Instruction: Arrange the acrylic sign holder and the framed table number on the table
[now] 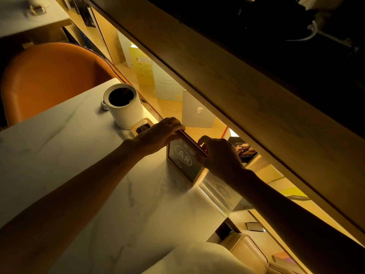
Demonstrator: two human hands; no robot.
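- Both hands are closed on the top edge of the framed table number (184,162): the left hand (158,135) grips its left upper corner, and the right hand (221,155) pinches the right end of the same edge with fingers curled over it.
- The frame stands upright on the white marble table (98,175), near the table's far edge beside the lit shelf, its dark face showing "A8" in a white oval.
- The acrylic sign holder (221,192) stands just to the right of the frame, at the table's edge under the right forearm; it is clear, and whether it touches the frame cannot be told.
- A white cup (124,106) with dark contents sits to the left of the frame, with a small clear dish (143,127) of brown pieces just beside it, close to the left hand.
- An orange chair (51,80) stands beyond the table on the left.
- Printed cards (197,113) stand on the wooden shelf (246,107) behind the table.
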